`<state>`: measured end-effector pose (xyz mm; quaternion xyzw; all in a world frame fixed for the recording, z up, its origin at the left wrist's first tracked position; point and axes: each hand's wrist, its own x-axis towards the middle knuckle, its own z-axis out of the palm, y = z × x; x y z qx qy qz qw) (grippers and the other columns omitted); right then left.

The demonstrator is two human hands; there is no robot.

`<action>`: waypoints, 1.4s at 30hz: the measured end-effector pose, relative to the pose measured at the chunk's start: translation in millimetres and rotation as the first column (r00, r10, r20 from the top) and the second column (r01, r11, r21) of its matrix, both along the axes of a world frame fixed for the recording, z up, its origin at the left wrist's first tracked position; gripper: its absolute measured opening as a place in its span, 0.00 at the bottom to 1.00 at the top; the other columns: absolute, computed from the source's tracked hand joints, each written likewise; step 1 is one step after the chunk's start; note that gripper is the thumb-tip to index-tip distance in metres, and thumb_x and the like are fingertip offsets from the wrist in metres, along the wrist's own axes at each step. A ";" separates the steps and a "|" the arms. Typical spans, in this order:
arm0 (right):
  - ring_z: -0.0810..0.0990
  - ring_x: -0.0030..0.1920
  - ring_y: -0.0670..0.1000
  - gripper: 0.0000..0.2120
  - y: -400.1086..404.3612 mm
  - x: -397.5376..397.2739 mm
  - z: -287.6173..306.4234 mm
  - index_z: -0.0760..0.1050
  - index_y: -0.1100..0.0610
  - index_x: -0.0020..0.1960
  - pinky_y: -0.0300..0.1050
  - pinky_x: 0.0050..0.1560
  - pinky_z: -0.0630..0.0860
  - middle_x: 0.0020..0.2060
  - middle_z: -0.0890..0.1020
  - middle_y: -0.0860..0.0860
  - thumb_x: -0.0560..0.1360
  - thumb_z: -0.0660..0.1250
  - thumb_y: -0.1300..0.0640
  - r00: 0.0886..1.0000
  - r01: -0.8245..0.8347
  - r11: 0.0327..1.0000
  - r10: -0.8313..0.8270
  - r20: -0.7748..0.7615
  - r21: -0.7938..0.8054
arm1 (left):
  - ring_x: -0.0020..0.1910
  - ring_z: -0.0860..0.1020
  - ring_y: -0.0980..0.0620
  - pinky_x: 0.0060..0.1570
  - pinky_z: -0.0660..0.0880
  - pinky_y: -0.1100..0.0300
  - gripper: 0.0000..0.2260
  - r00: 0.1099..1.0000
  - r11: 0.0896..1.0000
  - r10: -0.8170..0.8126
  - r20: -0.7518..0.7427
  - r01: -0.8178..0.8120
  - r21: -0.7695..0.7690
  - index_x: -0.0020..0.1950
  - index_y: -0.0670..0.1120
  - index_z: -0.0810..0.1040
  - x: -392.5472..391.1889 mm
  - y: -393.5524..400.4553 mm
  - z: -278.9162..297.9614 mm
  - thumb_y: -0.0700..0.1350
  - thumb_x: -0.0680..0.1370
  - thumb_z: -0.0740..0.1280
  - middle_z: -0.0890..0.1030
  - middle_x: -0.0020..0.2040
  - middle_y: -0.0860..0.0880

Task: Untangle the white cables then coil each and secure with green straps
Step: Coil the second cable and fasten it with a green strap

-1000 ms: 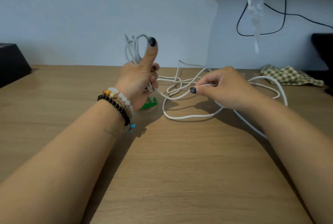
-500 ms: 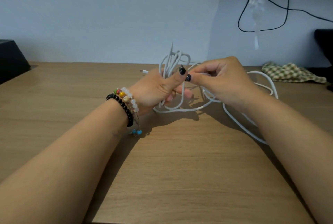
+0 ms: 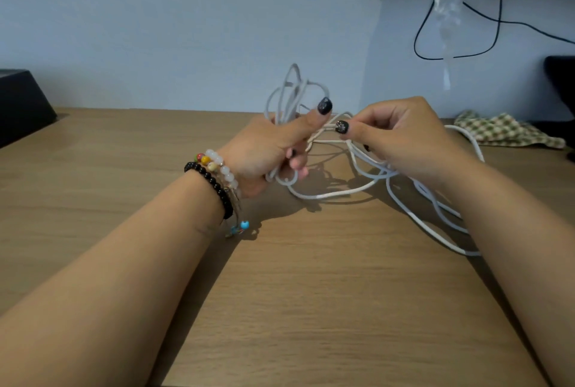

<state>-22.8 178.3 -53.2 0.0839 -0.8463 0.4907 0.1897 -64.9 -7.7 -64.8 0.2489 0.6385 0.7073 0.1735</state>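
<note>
Both hand grips partly hiding tangled white cables.

Matt wood-grain desk – smooth white plastic-sheathed cables, soft checked cloth, glossy bead bracelets – clear crinkled film

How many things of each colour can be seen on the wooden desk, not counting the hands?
White: 1, tangled white cable bundle
Green and cream: 1, checked cloth
Black: 1, angular black box at the left edge
Green straps: 0 in view
Total: 3
</note>
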 end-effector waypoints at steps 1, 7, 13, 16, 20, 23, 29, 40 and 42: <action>0.68 0.26 0.43 0.06 1.9 -0.1 0.1 0.83 0.53 0.38 0.34 0.28 0.65 0.25 0.76 0.48 0.73 0.72 0.56 1.000 0.006 1.000 -0.006 0.030 -0.008 | 0.19 0.65 0.58 0.23 0.71 0.65 0.14 0.999 0.997 0.001 0.046 -0.005 0.076 0.29 0.49 0.74 -1.6 -1.3 1.2 0.51 0.71 0.72 0.64 0.21 0.54; 0.62 0.25 0.45 0.10 15.5 -3.3 -0.5 0.83 0.55 0.39 0.37 0.26 0.59 0.22 0.69 0.46 0.77 0.68 0.53 0.998 0.060 0.998 -0.060 0.037 -0.006 | 0.18 0.61 0.60 0.19 0.65 0.68 0.10 0.951 0.854 0.048 0.304 -0.197 0.481 0.35 0.47 0.70 -8.5 -13.1 10.8 0.45 0.75 0.68 0.63 0.21 0.56; 0.58 0.22 0.42 0.10 15.3 -8.3 -5.3 0.82 0.58 0.41 0.33 0.24 0.56 0.26 0.67 0.53 0.77 0.67 0.55 0.994 0.101 0.995 -0.101 -0.043 -0.004 | 0.20 0.59 0.59 0.21 0.59 0.67 0.12 0.922 0.781 0.199 0.331 -0.353 0.515 0.36 0.48 0.69 -15.6 -23.5 13.6 0.45 0.78 0.66 0.62 0.23 0.56; 0.61 0.24 0.42 0.09 8.0 -9.3 -8.7 0.83 0.56 0.43 0.32 0.25 0.58 0.22 0.70 0.44 0.78 0.66 0.56 0.993 0.074 0.997 -0.077 -0.088 -0.037 | 0.21 0.58 0.59 0.22 0.56 0.67 0.11 0.956 0.913 0.179 0.232 -0.250 0.324 0.38 0.49 0.67 -10.7 -10.6 2.8 0.43 0.79 0.65 0.61 0.23 0.55; 0.74 0.31 0.48 0.08 -2.4 -8.2 -12.1 0.83 0.58 0.47 0.37 0.34 0.69 0.34 0.82 0.52 0.78 0.66 0.57 0.989 0.030 0.998 -0.021 -0.149 0.057 | 0.21 0.59 0.58 0.23 0.55 0.66 0.05 0.962 0.952 0.178 0.204 -0.221 0.212 0.46 0.46 0.71 -6.3 0.5 -1.9 0.45 0.79 0.65 0.62 0.23 0.55; 0.72 0.32 0.44 0.07 -8.8 -7.0 -15.1 0.82 0.55 0.45 0.35 0.34 0.68 0.33 0.80 0.48 0.79 0.66 0.58 0.980 -0.007 0.986 0.041 -0.197 0.169 | 0.22 0.60 0.58 0.23 0.56 0.66 0.10 0.961 0.963 0.182 0.207 -0.217 0.158 0.54 0.42 0.77 -4.5 2.2 -3.6 0.48 0.79 0.65 0.61 0.24 0.54; 0.78 0.37 0.51 0.12 -13.1 -9.3 -20.8 0.83 0.56 0.44 0.53 0.41 0.76 0.33 0.79 0.46 0.76 0.62 0.53 0.963 -0.048 0.892 0.161 -0.217 0.449 | 0.24 0.60 0.58 0.25 0.57 0.66 0.14 0.987 0.992 0.116 0.111 -0.121 0.035 0.47 0.44 0.80 0.9 3.1 -6.1 0.53 0.67 0.72 0.63 0.25 0.55; 0.74 0.35 0.49 0.14 -24.7 -3.6 -22.0 0.81 0.59 0.41 0.45 0.38 0.71 0.32 0.79 0.50 0.79 0.62 0.53 0.967 -0.166 0.842 0.242 -0.083 0.514 | 0.26 0.67 0.55 0.29 0.65 0.63 0.10 0.941 0.946 0.322 0.102 -0.325 0.014 0.38 0.48 0.74 -4.2 7.9 -9.6 0.49 0.77 0.70 0.70 0.28 0.52; 0.73 0.34 0.49 0.13 -23.2 -2.4 -21.2 0.82 0.60 0.42 0.39 0.35 0.66 0.31 0.78 0.51 0.79 0.63 0.55 0.972 -0.171 0.869 0.225 -0.064 0.464 | 0.26 0.69 0.55 0.30 0.67 0.62 0.18 0.928 0.934 0.337 0.158 -0.350 0.069 0.30 0.49 0.73 -5.2 7.0 -6.1 0.53 0.79 0.65 0.71 0.30 0.51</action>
